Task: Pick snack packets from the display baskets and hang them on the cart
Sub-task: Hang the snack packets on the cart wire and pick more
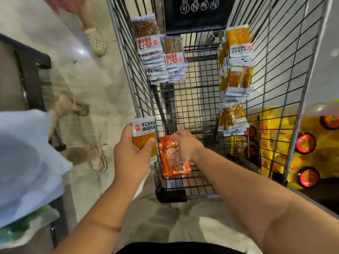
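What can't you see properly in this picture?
Head view only:
Whether the orange packet is hooked yet: the right hand covers its top.
The black sign: cut off by the top edge, icons too small.
The pale blue shape at left: blurred.
Lower part of the yellow packet: the left hand covers it.

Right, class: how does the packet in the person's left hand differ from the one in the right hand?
Colour: the white-topped packet has black print above a yellow lower half; the orange packet is orange-red throughout.
Pose: the white-topped packet stands upright; the orange packet hangs tilted.
Grip: the left hand wraps the first's lower half; the right hand holds the second's top.
Both are flat snack packets.
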Demonstrator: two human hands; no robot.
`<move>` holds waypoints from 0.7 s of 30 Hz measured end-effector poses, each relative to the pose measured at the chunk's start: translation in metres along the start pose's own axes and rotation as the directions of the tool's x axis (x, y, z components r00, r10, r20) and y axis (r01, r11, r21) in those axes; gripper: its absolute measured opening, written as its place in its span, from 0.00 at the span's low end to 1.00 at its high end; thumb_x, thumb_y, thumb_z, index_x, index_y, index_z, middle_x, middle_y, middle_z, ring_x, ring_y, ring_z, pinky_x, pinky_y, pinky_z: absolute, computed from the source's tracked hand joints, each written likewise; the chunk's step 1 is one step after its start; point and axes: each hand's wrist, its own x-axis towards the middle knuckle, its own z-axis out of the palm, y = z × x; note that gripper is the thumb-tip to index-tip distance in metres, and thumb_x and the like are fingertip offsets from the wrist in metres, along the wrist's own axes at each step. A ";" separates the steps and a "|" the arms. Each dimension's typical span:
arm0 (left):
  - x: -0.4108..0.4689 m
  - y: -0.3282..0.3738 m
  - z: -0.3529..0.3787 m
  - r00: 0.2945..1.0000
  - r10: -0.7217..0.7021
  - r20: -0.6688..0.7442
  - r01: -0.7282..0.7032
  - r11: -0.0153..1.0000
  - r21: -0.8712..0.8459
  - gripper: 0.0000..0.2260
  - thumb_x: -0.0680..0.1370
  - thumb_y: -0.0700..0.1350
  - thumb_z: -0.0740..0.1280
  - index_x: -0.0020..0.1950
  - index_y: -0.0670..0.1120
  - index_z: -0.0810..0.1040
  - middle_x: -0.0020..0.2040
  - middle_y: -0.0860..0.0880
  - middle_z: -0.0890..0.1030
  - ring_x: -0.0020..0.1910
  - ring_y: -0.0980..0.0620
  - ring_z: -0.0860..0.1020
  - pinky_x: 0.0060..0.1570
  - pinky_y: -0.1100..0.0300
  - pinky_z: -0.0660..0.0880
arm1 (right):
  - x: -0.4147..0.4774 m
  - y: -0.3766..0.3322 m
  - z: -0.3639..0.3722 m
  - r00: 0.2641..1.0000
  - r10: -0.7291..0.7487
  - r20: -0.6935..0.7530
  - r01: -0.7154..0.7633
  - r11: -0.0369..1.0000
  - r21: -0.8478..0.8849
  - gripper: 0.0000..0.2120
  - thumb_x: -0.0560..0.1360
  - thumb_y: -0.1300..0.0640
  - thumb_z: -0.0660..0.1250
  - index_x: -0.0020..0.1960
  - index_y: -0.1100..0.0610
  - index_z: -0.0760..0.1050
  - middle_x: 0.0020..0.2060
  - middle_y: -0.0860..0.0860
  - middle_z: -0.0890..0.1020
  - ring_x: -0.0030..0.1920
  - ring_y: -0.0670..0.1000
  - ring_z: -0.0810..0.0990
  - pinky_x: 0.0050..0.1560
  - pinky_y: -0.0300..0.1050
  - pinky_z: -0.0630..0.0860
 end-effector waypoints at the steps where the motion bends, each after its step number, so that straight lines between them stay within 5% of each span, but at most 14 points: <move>1: -0.002 -0.001 0.000 1.000 -0.003 -0.003 0.003 1.000 -0.007 0.18 0.77 0.38 0.74 0.58 0.58 0.75 0.46 0.65 0.81 0.45 0.71 0.80 0.46 0.66 0.77 | -0.002 0.000 0.002 1.000 -0.005 0.002 0.005 1.000 0.004 0.34 0.74 0.48 0.75 0.76 0.49 0.65 0.75 0.54 0.63 0.75 0.59 0.62 0.74 0.56 0.65; 10: -0.017 -0.006 0.003 0.998 -0.049 -0.038 0.049 0.999 0.003 0.18 0.76 0.40 0.75 0.57 0.59 0.75 0.44 0.66 0.81 0.44 0.72 0.80 0.46 0.65 0.78 | -0.011 0.007 0.032 0.991 -0.084 -0.107 0.086 0.996 0.022 0.26 0.82 0.45 0.62 0.77 0.49 0.61 0.74 0.52 0.69 0.74 0.56 0.66 0.72 0.58 0.68; 14: -0.020 -0.003 0.003 0.998 -0.043 -0.053 0.045 0.998 0.034 0.16 0.76 0.40 0.75 0.59 0.53 0.75 0.45 0.64 0.78 0.41 0.78 0.76 0.39 0.79 0.71 | -0.019 0.012 0.040 0.982 -0.063 -0.176 0.097 0.977 0.188 0.23 0.84 0.49 0.58 0.78 0.50 0.64 0.77 0.50 0.67 0.79 0.53 0.60 0.78 0.53 0.59; 17: -0.019 -0.001 0.001 0.998 -0.034 -0.047 0.037 0.998 0.058 0.16 0.76 0.40 0.75 0.59 0.51 0.74 0.46 0.64 0.77 0.39 0.79 0.74 0.35 0.81 0.68 | -0.028 0.018 0.032 0.988 -0.128 -0.087 0.144 0.967 0.209 0.25 0.84 0.52 0.60 0.80 0.46 0.60 0.80 0.47 0.60 0.80 0.50 0.55 0.80 0.52 0.54; 21: -0.019 0.006 -0.008 0.994 -0.019 -0.106 0.036 0.987 0.158 0.20 0.74 0.45 0.77 0.62 0.49 0.75 0.55 0.52 0.76 0.49 0.63 0.77 0.51 0.70 0.74 | -0.044 0.036 0.013 0.978 0.102 -0.184 -0.018 0.913 0.408 0.23 0.84 0.47 0.59 0.78 0.48 0.66 0.76 0.50 0.68 0.74 0.54 0.70 0.73 0.52 0.68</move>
